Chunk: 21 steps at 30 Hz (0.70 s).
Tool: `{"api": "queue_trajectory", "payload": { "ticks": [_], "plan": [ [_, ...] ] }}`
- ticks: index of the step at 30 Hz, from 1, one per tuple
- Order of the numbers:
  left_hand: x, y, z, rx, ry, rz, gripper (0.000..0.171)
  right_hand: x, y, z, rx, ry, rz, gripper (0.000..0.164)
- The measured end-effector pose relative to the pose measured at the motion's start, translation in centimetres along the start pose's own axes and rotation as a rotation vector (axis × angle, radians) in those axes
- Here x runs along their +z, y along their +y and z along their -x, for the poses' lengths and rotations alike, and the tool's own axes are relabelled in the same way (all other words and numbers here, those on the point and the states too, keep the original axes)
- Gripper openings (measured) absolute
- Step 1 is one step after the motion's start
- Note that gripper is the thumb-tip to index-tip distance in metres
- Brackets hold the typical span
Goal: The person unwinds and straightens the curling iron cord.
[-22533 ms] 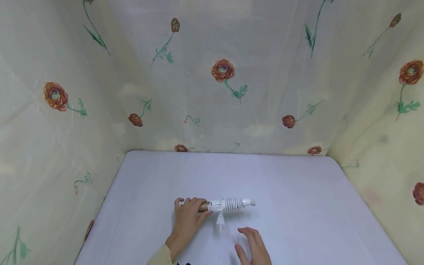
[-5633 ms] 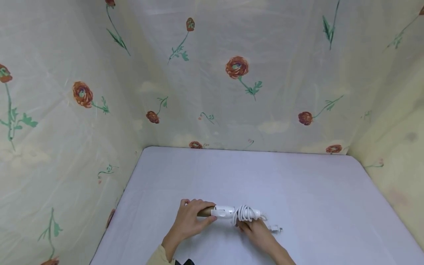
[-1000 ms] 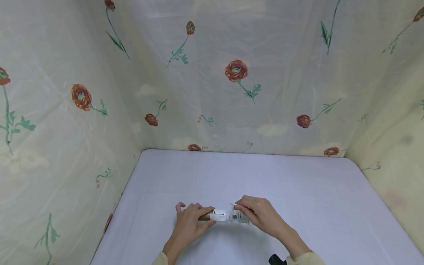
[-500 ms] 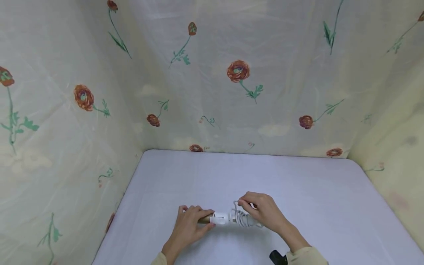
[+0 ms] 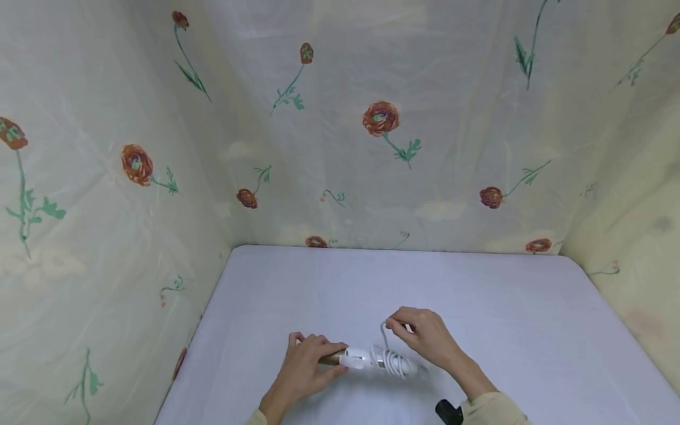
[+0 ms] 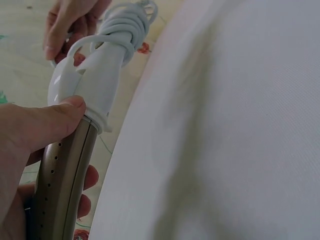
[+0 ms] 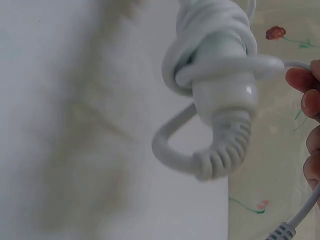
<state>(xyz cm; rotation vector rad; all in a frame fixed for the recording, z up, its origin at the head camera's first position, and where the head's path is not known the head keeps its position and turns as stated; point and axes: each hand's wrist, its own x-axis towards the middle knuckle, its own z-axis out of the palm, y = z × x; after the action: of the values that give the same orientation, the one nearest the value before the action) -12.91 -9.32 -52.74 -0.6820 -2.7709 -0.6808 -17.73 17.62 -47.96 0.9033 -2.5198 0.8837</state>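
Note:
A hair iron (image 5: 359,358) with a white handle and a gold barrel (image 6: 64,170) is held just above the table, its handle end pointing right. My left hand (image 5: 301,369) grips the barrel close to the handle, thumb near the joint in the left wrist view. White cord (image 7: 215,67) is looped several times round the handle. My right hand (image 5: 425,337) pinches a length of that cord above and to the right of the handle. Below the right fingers (image 7: 312,102), a ribbed cord sleeve (image 7: 282,233) hangs at the frame's lower edge; the plug is hidden.
The white table (image 5: 425,283) spreads out beneath both hands. Flower-patterned cloth walls (image 5: 340,147) stand behind it and on both sides. A black wrist-worn device (image 5: 448,412) shows beside the right sleeve.
My right hand has drawn the cord up and away from the handle, so a longer stretch shows between them. The handle end has dipped slightly. The left hand keeps its grip.

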Motion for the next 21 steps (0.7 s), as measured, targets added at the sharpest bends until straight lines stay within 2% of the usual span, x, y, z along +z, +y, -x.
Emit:
{"api": "queue_trajectory", "payload": {
  "ticks": [6, 13, 21],
  "plan": [
    [0.3, -0.3, 0.2, 0.041, -0.016, -0.015, 0.038, 0.3, 0.9, 0.7, 0.057, -0.047, -0.008, 0.01],
    [0.5, -0.5, 0.5, 0.072, -0.006, 0.025, 0.038, 0.7, 1.7, 1.0, 0.106, -0.11, -0.034, 0.014],
    [0.3, -0.7, 0.5, 0.093, 0.008, 0.061, 0.04, 1.4, 2.8, 1.7, 0.181, -0.212, -0.124, 0.019]
  ]
}}
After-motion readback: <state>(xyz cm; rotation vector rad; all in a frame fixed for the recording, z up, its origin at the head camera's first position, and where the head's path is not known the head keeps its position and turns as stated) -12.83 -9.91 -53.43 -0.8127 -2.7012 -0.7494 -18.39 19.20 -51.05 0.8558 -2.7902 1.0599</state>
